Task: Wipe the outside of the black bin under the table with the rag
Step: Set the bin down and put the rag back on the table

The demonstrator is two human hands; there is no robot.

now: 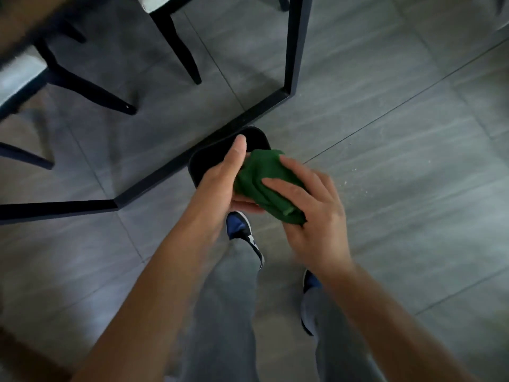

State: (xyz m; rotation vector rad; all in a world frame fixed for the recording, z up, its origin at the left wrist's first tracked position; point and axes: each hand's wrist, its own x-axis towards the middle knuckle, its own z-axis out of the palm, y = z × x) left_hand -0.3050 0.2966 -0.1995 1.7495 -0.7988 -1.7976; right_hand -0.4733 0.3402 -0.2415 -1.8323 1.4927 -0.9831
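Observation:
A bunched green rag (264, 183) lies between both my hands, well above the floor. My left hand (220, 180) cups it from the left, thumb straight up and fingers under the cloth. My right hand (311, 213) grips it from the right, fingers laid over the top and the lower end tucked into the palm. The black bin (256, 137) stands on the floor below and beyond my hands, beside the table's black floor bar. My hands and the rag cover most of it; only its far rim and left edge show.
The table's black metal frame (296, 51) runs down to a bar (165, 175) along the grey tile floor (385, 106). Dark chair legs (181, 48) stand behind it at the upper left. My blue shoes (242, 230) and grey trousers are below my hands.

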